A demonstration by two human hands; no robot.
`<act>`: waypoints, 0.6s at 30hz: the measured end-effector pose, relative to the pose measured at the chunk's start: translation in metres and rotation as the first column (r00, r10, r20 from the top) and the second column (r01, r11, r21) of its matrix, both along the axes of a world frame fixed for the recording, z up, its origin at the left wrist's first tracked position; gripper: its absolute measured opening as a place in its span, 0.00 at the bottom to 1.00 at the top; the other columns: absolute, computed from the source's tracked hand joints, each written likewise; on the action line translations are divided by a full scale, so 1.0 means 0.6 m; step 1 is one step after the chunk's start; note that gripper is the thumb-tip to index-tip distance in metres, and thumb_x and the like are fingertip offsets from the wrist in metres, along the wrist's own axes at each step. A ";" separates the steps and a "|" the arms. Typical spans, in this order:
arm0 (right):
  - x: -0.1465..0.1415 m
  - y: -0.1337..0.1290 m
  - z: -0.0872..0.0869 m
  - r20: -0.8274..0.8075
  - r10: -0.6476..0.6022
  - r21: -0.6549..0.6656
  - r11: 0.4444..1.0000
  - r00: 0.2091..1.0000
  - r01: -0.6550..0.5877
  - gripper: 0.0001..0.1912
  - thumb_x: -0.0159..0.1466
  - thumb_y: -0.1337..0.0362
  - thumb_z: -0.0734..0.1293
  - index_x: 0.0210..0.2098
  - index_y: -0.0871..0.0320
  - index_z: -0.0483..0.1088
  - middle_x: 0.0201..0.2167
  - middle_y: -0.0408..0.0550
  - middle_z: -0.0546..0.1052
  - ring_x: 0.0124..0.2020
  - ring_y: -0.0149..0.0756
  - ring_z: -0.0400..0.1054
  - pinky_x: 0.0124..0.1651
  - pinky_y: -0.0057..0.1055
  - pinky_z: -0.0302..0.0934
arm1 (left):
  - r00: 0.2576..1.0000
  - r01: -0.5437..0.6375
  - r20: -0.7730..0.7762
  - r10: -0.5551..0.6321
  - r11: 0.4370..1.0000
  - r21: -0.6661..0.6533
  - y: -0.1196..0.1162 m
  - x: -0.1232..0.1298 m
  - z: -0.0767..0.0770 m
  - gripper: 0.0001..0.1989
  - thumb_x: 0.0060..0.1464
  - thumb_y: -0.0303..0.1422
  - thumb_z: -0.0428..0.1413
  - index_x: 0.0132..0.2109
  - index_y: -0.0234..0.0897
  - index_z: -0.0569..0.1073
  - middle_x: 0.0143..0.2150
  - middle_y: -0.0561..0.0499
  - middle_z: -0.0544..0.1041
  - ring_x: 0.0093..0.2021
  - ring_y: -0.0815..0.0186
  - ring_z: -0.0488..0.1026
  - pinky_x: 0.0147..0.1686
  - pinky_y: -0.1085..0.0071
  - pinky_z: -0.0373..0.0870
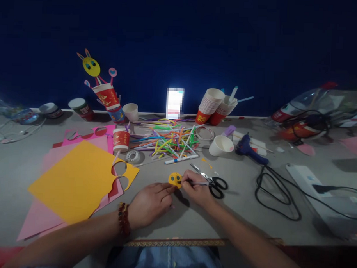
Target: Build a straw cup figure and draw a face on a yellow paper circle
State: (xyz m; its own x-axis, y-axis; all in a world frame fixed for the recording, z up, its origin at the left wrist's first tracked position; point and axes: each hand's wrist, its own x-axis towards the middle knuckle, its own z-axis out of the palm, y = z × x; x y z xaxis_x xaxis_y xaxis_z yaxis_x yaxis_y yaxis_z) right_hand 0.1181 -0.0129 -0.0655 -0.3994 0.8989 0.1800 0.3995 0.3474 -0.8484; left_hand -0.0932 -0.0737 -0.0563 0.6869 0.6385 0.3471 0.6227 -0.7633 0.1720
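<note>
A small yellow-orange paper disc [172, 180] with drawn eyes lies on the table in front of me. My left hand [152, 203] rests palm down with its fingers stretched out, fingertips on the disc's lower edge. My right hand [197, 189] is closed around a slim pen [199, 183], whose dark tip meets the right part of the disc. Just beyond that hand lie black-handled scissors [219, 186], partly behind the pen and fingers. A capped white marker [181, 159] lies farther back.
Yellow card [77, 177] and pink sheets [38, 211] cover the left side. Coloured pipe cleaners [172, 137] heap in the middle. Paper cups [210, 104], a glue gun [249, 150] with its cord, and a power strip [311, 189] stand or lie rightward. A cup figure [105, 94] stands back left.
</note>
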 end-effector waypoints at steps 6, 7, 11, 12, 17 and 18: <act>0.002 0.000 -0.002 0.007 -0.019 0.020 1.000 1.000 0.019 0.08 0.58 0.69 0.60 0.22 0.54 0.61 0.20 0.39 0.66 0.23 0.31 0.59 0.28 0.29 0.53 | 1.000 0.007 -0.010 -0.007 1.000 -0.021 0.000 -0.001 0.002 0.09 0.68 0.34 0.50 0.40 0.37 0.72 0.55 0.47 0.79 0.57 0.62 0.73 0.55 0.65 0.73; 0.002 0.000 -0.002 0.008 -0.025 0.022 0.999 1.000 0.025 0.08 0.58 0.69 0.60 0.22 0.54 0.61 0.20 0.39 0.66 0.23 0.32 0.60 0.29 0.29 0.53 | 1.000 0.009 -0.013 -0.009 1.000 -0.025 0.000 -0.001 0.002 0.09 0.67 0.34 0.50 0.40 0.36 0.73 0.55 0.47 0.79 0.57 0.61 0.73 0.55 0.65 0.73; 0.001 0.001 -0.001 0.001 -0.037 0.024 0.999 0.999 0.037 0.09 0.58 0.68 0.60 0.22 0.54 0.62 0.20 0.39 0.66 0.24 0.32 0.60 0.29 0.29 0.53 | 1.000 0.008 -0.017 -0.008 1.000 -0.019 0.000 -0.001 0.001 0.09 0.67 0.35 0.51 0.41 0.36 0.73 0.55 0.46 0.79 0.57 0.61 0.74 0.55 0.64 0.73; 0.001 0.001 -0.001 0.000 -0.036 0.026 0.999 0.999 0.036 0.08 0.58 0.68 0.60 0.23 0.54 0.62 0.20 0.39 0.66 0.24 0.32 0.60 0.29 0.29 0.53 | 1.000 0.011 -0.015 -0.011 1.000 -0.020 0.000 -0.001 0.000 0.09 0.67 0.35 0.51 0.41 0.36 0.73 0.55 0.46 0.79 0.57 0.61 0.74 0.55 0.64 0.73; 0.000 0.000 -0.001 -0.003 -0.045 0.048 0.998 0.999 0.045 0.09 0.59 0.69 0.60 0.23 0.54 0.62 0.21 0.39 0.66 0.24 0.32 0.60 0.29 0.29 0.54 | 1.000 0.008 -0.011 -0.008 1.000 -0.016 0.001 0.000 0.001 0.08 0.67 0.35 0.52 0.40 0.36 0.72 0.55 0.46 0.79 0.57 0.61 0.74 0.55 0.64 0.73; 0.000 0.000 -0.001 -0.005 -0.045 0.047 0.998 0.999 0.045 0.09 0.59 0.69 0.60 0.23 0.54 0.62 0.20 0.39 0.66 0.24 0.32 0.60 0.29 0.29 0.53 | 1.000 0.008 -0.010 -0.008 1.000 -0.018 0.000 0.000 0.001 0.08 0.66 0.34 0.52 0.40 0.36 0.72 0.55 0.46 0.79 0.57 0.61 0.74 0.55 0.64 0.74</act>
